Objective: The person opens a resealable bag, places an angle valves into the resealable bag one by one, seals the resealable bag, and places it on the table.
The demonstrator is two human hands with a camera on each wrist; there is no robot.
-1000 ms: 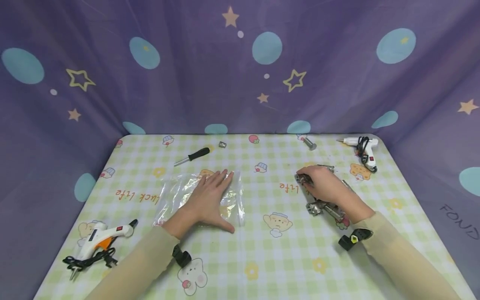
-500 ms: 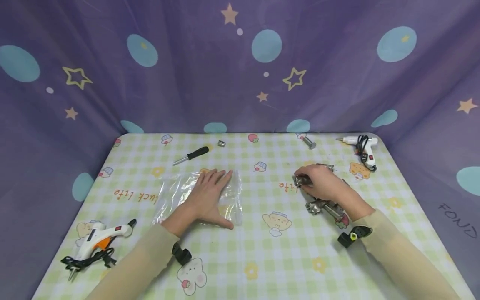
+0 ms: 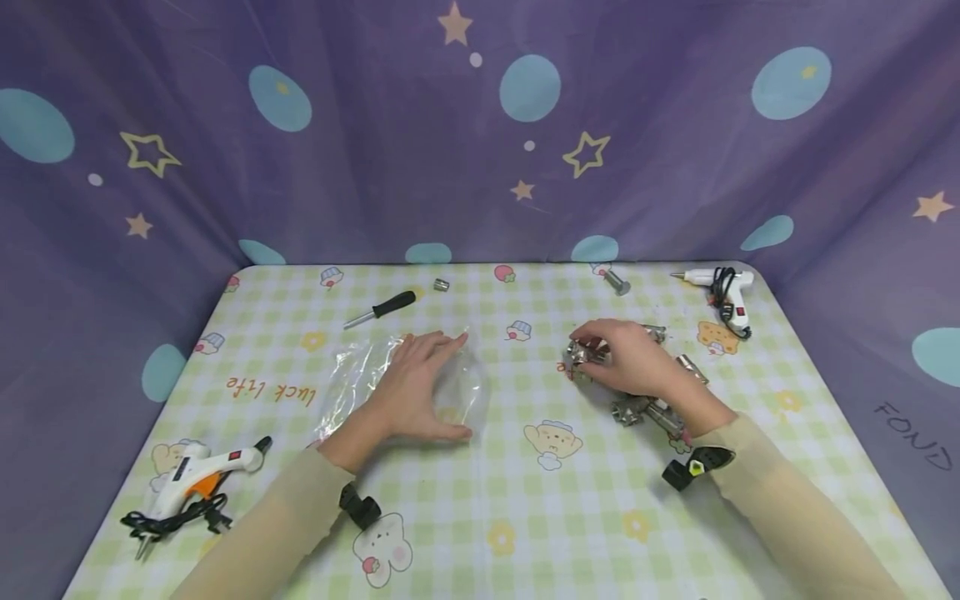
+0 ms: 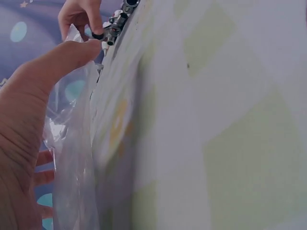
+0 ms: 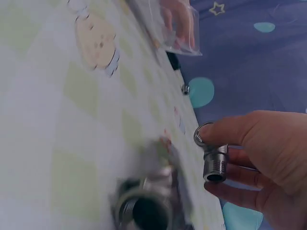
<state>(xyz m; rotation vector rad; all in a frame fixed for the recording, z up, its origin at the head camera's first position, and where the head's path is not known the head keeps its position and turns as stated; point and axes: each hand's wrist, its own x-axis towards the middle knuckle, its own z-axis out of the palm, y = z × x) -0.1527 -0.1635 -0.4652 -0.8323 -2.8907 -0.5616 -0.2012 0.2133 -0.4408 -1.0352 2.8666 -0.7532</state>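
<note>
My left hand [image 3: 412,387] holds a clear plastic bag [image 3: 470,379], with thumb and fingers spread wide around it. In the left wrist view the bag [image 4: 72,143] stands off the cloth, the thumb on one side and fingertips showing behind it. My right hand [image 3: 630,358] pinches a shiny metal pipe fitting [image 5: 214,163] with a threaded end, between thumb and fingers. Beneath and beside that hand lie several more metal fittings [image 3: 628,411]; one large fitting [image 5: 148,206] is blurred close to the right wrist camera.
A black-handled screwdriver [image 3: 393,303], a small metal fitting [image 3: 442,285] and a bolt [image 3: 617,283] lie toward the back. One white glue gun [image 3: 202,479] lies front left, another glue gun [image 3: 738,296] back right. A purple curtain [image 3: 480,167] stands behind the checked tablecloth [image 3: 570,542].
My right hand has lifted slightly and moved left with the metal fitting, uncovering more of the pile. The bag under my left hand has risen and its mouth side bulges wider.
</note>
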